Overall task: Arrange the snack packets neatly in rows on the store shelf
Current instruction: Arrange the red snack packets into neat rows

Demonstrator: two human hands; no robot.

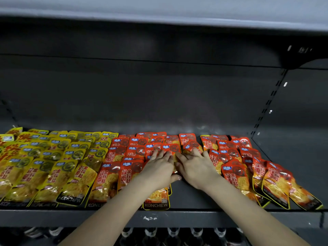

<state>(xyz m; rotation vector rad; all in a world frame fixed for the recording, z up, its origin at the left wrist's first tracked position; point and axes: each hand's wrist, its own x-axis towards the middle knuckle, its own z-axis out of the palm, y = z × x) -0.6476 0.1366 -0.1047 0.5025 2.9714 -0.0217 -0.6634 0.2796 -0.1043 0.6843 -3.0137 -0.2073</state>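
Observation:
Yellow snack packets (53, 162) lie in overlapping rows on the left of the dark shelf (186, 217). Red snack packets (124, 153) fill the middle, and a looser red group (248, 167) slants off to the right. My left hand (158, 169) lies flat, fingers straight, on the red packets in the middle row. My right hand (195, 167) lies beside it, fingers spread and pressing on red packets just to the right. One red packet (157, 199) sticks out below my left wrist at the shelf's front edge. What lies under my palms is hidden.
The back of the shelf (159, 96) is bare dark metal, with a slotted upright (268, 103) at the right. An upper shelf (159, 16) hangs overhead. Bottle tops (174, 233) line the level below. Bare shelf floor (287, 157) shows at the far right.

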